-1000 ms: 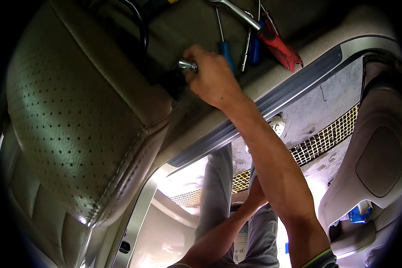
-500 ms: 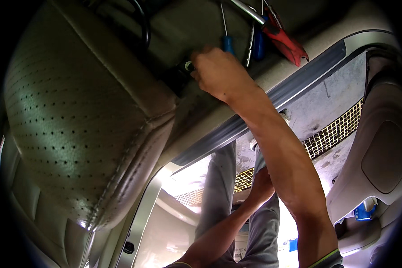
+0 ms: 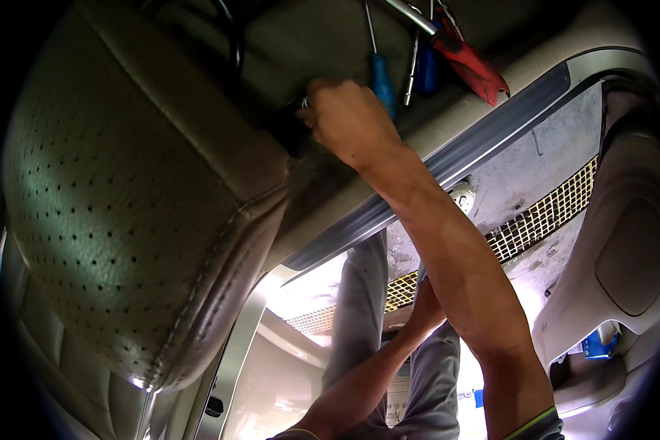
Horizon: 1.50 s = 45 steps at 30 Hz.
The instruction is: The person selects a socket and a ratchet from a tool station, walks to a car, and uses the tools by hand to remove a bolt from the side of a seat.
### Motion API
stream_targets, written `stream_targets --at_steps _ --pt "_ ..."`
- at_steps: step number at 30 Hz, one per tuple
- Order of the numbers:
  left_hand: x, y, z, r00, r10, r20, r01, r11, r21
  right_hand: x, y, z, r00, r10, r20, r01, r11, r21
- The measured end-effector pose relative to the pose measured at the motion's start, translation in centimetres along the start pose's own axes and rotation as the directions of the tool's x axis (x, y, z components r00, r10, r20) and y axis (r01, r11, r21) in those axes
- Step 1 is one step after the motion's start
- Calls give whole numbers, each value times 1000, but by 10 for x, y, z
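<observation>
The right hand (image 3: 348, 117) closes its grip on a small silver metal tool (image 3: 303, 103), whose tip pokes leftward past the fingers toward the perforated beige leather seat (image 3: 125, 220).

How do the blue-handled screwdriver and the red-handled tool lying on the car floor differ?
The blue-handled screwdriver has a slim shaft and one straight, rounded blue handle; the red-handled tool is broader, its red handle tapering to a point. The screwdriver lies right beside the right hand; the red tool lies farther off, nearer the door sill. Both rest on the floor, and no hand holds either.
</observation>
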<state>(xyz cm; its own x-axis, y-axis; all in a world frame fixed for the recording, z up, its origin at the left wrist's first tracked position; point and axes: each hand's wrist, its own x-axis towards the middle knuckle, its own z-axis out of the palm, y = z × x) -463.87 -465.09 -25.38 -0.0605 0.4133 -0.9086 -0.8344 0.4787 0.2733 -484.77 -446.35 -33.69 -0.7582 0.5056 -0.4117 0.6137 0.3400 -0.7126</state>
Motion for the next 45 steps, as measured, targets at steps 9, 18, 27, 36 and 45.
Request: stream_targets --at_steps 9,18,27,36,45 --pt "19 -16 -3 990 129 49 -131 991 34 2 7 6 991 -119 -65 120 993 2" --pt "3 12 2 991 -128 -41 127 992 -29 6 -4 -10 994 -22 104 31 996 -84" --pt "8 4 0 999 -46 -23 43 993 -111 4 -18 -16 996 25 90 -19 997 -72" --pt "13 12 -2 992 116 -43 -112 990 87 4 -15 -8 997 -13 81 24 991 -128" --pt "12 29 5 1000 26 -7 -26 998 -58 5 -8 -7 995 -95 35 99 986 -133"
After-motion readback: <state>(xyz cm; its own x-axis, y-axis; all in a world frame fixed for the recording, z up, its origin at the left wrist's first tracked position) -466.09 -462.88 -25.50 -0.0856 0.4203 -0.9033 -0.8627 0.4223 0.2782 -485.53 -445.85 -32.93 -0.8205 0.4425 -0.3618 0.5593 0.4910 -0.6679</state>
